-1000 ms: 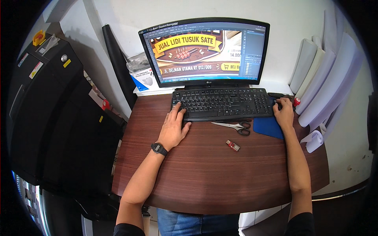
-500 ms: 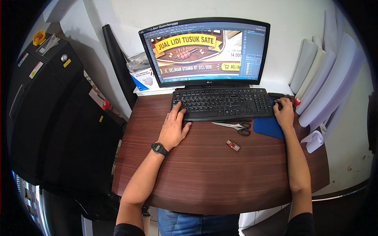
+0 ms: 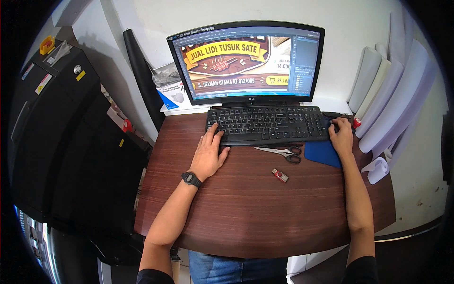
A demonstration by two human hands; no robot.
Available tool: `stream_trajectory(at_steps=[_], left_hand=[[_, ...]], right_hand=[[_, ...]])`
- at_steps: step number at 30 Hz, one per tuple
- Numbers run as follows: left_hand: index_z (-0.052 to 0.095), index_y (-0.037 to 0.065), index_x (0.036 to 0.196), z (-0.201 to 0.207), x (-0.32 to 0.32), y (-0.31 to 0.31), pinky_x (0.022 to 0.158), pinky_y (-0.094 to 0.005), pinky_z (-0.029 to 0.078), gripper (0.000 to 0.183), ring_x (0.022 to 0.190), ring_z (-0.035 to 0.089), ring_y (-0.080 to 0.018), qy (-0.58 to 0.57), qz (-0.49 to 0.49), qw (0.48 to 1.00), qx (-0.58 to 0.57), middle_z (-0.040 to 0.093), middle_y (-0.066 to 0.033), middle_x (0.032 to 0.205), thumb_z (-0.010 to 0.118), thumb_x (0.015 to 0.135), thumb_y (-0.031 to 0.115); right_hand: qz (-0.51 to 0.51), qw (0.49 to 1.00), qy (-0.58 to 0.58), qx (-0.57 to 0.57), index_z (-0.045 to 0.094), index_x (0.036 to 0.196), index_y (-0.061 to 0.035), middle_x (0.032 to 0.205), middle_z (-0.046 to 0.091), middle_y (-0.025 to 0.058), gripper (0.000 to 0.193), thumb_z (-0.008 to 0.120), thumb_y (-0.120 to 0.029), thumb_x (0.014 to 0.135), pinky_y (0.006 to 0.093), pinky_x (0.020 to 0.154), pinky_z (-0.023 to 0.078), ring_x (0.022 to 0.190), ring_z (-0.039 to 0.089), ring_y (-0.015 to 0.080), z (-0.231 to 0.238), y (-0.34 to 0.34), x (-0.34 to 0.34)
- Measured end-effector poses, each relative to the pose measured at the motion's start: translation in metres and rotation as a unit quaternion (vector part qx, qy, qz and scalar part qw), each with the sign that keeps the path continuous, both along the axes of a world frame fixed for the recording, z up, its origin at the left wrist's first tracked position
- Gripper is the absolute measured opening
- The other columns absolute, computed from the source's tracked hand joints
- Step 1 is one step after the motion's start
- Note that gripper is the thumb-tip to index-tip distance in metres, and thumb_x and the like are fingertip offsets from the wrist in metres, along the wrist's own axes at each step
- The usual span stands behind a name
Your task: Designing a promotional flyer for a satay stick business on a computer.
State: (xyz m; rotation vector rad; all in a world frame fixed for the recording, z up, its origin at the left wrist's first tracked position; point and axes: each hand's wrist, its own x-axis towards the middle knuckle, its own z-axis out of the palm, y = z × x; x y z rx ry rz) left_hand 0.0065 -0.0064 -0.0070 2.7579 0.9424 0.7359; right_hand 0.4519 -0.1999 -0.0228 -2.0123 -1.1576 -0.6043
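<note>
My left hand (image 3: 206,151) lies with its fingers apart at the left end of a black keyboard (image 3: 265,124), fingertips on its lower left keys and thumb out beside its front edge. A dark digital watch (image 3: 191,179) is on that wrist. To the keyboard's right, my right hand (image 3: 342,136) is wrapped round a dark computer mouse (image 3: 335,127), mostly hidden under the fingers, at the far end of a blue mouse pad (image 3: 321,152). Behind the keyboard stands a monitor (image 3: 248,97) showing a food-stall banner design in an editing window.
Scissors with black handles (image 3: 292,154) and a red and silver USB stick (image 3: 280,175) lie on the brown desk (image 3: 246,213) between my arms. White paper rolls (image 3: 397,102) lean at the right. A face mask box (image 3: 173,96) stands left of the monitor; a large black machine (image 3: 71,142) is further left.
</note>
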Motion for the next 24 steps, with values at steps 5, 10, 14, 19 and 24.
stream_trajectory(at_steps=[5, 10, 14, 19, 24], left_hand=[[0.049, 0.000, 0.146, 0.0001, 0.0003, -0.0004, 0.122, -0.0552, 0.036, 0.057, 0.146, 0.042, -0.0447, -0.003, -0.001, 1.000, 0.003, 0.035, -0.0252, 0.161, 0.067, 0.099, 0.028], [0.049, 0.000, 0.145, -0.0007, -0.0001, 0.0001, 0.122, -0.0546, 0.036, 0.057, 0.145, 0.042, -0.0446, -0.005, -0.001, 1.000, 0.009, 0.035, -0.0253, 0.161, 0.067, 0.099, 0.028], [0.049, 0.000, 0.145, 0.0002, 0.0000, -0.0006, 0.122, -0.0545, 0.037, 0.057, 0.145, 0.043, -0.0447, -0.004, -0.002, 1.000, 0.010, 0.035, -0.0255, 0.161, 0.068, 0.098, 0.027], [0.049, 0.000, 0.145, 0.0004, 0.0011, -0.0012, 0.122, -0.0553, 0.036, 0.058, 0.145, 0.043, -0.0447, -0.005, -0.002, 1.000, 0.003, 0.035, -0.0254, 0.161, 0.068, 0.098, 0.027], [0.049, 0.000, 0.146, -0.0015, -0.0006, 0.0001, 0.119, -0.0493, 0.041, 0.058, 0.144, 0.043, -0.0436, 0.012, 0.010, 1.000, 0.025, 0.033, -0.0241, 0.163, 0.069, 0.098, 0.027]], right_hand=[[0.003, 1.000, -0.001, 0.001, 0.076, 0.105, -0.0007, 0.117, 0.068, 0.0159, 0.024, 0.069, -0.017, 0.089, 0.0435, 0.099, 0.052, 0.112, 0.064, 0.0360, -0.0013, 0.0000, 0.0018], [-0.002, 1.000, -0.011, -0.002, 0.076, 0.104, -0.0005, 0.117, 0.069, 0.0163, 0.023, 0.070, -0.016, 0.088, 0.0439, 0.099, 0.052, 0.111, 0.064, 0.0363, -0.0013, 0.0007, 0.0011], [0.003, 1.000, -0.010, -0.003, 0.076, 0.104, -0.0004, 0.117, 0.069, 0.0166, 0.023, 0.070, -0.016, 0.088, 0.0440, 0.099, 0.052, 0.111, 0.064, 0.0364, -0.0005, 0.0003, 0.0011], [-0.002, 1.000, -0.010, -0.001, 0.076, 0.105, -0.0010, 0.117, 0.069, 0.0169, 0.023, 0.070, -0.016, 0.088, 0.0439, 0.098, 0.053, 0.111, 0.064, 0.0366, -0.0016, -0.0004, 0.0027], [0.003, 1.000, -0.005, -0.004, 0.076, 0.106, -0.0012, 0.119, 0.068, 0.0173, 0.024, 0.070, -0.015, 0.087, 0.0433, 0.099, 0.052, 0.111, 0.064, 0.0363, 0.0002, 0.0001, 0.0003]])
